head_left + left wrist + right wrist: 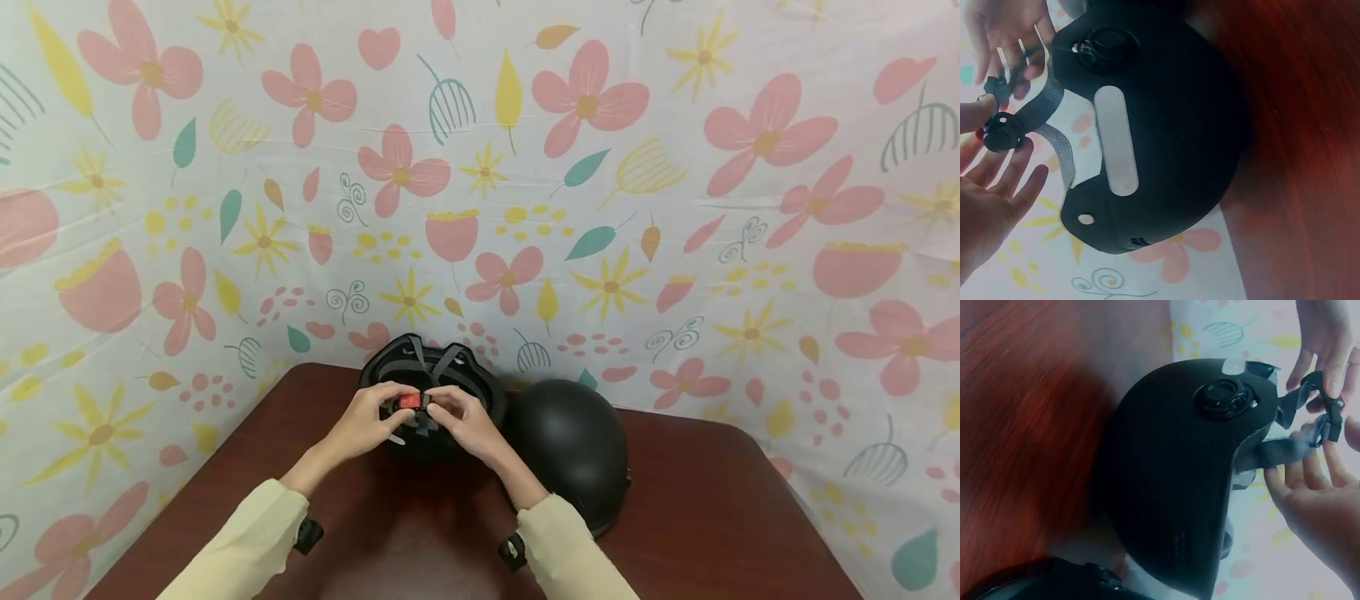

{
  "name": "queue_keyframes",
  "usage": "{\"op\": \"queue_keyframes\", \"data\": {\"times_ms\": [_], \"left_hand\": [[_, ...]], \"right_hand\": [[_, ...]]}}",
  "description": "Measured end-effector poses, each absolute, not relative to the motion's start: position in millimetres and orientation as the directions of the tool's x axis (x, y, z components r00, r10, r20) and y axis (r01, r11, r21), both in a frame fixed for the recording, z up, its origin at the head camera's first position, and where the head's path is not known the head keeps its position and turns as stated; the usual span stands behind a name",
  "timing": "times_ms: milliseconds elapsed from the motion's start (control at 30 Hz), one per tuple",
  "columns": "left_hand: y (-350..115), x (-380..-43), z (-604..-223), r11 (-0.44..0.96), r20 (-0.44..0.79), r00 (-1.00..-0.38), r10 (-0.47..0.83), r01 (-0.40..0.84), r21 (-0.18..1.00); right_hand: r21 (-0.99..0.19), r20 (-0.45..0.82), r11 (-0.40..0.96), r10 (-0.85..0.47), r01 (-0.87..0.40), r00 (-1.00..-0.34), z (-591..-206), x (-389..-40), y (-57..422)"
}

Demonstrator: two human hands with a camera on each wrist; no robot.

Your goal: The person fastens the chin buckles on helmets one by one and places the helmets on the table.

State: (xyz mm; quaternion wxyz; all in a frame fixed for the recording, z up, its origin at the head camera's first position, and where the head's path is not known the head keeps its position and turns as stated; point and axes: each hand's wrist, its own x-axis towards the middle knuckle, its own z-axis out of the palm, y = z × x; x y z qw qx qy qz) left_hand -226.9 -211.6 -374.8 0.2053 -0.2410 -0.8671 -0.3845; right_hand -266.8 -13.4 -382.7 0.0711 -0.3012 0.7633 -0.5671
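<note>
A black helmet (1179, 125) lies upside down on the table, its hollow side up and its straps (1275, 453) raised above it. Over the opening, both hands meet at a chin-strap buckle with a red part (410, 402). My left hand (369, 421) pinches the red part's side between thumb and fingers. On the other side, my right hand (468, 427) pinches the buckle's small black end. Whether the two halves are locked together cannot be made out. A round black knob (1219, 394) sits on the helmet's side.
A second black helmet (570, 450), dome up, stands right beside the first, close to my right forearm. Both rest on a dark red-brown table (697, 517). Behind the table hangs a flower-patterned cloth (480, 183).
</note>
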Motion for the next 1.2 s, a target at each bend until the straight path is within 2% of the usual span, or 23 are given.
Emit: {"op": "queue_keyframes", "data": {"times_ms": [200,500,833,1000,1200], "left_hand": [[-213,-234,-387,0.618,0.541,-0.809,0.230,0.551,0.562],[-214,-236,-395,0.673,0.590,-0.784,0.193,0.543,0.502],[-222,-232,-393,0.683,0.611,-0.780,0.136,0.520,0.513],[-225,-231,-393,0.662,0.609,-0.785,0.116,0.519,0.542],[-230,-232,-396,0.653,0.634,-0.766,0.104,0.534,0.537]], "right_hand": [[-0.875,0.253,0.236,-0.523,-0.423,-0.814,-399,-273,-9],[-0.863,0.147,0.334,-0.552,-0.379,-0.821,-408,-273,0],[-0.738,0.130,0.465,-0.614,-0.490,-0.778,-412,-273,6],[-0.648,0.143,0.545,-0.599,-0.532,-0.788,-415,-271,7],[-0.618,0.169,0.572,-0.574,-0.540,-0.801,-419,-269,4]]}}
